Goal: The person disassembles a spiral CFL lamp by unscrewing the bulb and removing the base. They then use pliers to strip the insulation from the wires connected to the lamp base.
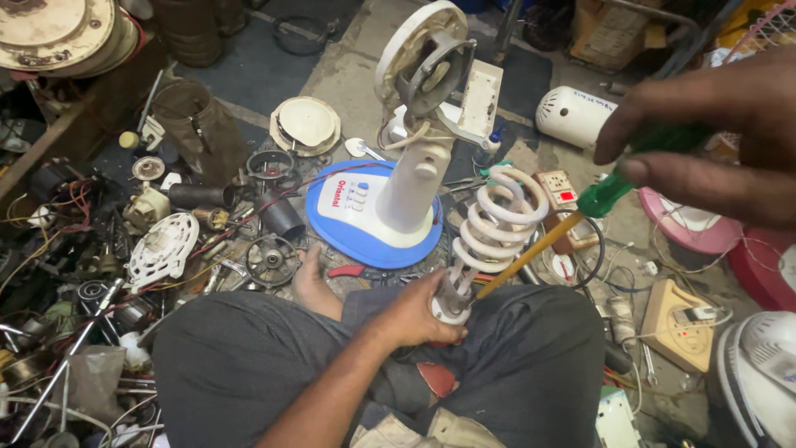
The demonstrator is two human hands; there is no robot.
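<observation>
Right up close to the camera, the right hand (713,141) fills the upper right corner, fingers wrapped around the green handle of a screwdriver (572,220). Its yellow-orange shaft slants down and left, and the tip meets the base of a spiral lamp (493,228). That white coiled bulb sits over the person's lap, tilted a little to the right, its coils rising above the base.

The left hand (414,315) is clamped round that base, forearm coming up from the bottom edge, knuckles resting against the dark grey trousers (249,357) of crossed legs. A bare foot (311,278) pokes out just beyond the left knee.

Past the knees, on the concrete floor, stands a pedestal fan body (410,178): blue-and-white oval foot, white neck, and the bare motor head (423,58) tipped up at the top with no blades or guard on it. Red-handled pliers (348,270) lie just before the blue foot.

Out to the left, a heap of scrap: a white perforated disc (162,249), a small metal fan wheel (272,259), dark cylinders, wires. To the right, a white switch-and-socket box with a red rocker (560,189), a cream extension box (680,319), a pink fan piece (688,228). Further back, a white motor cover (572,114).
</observation>
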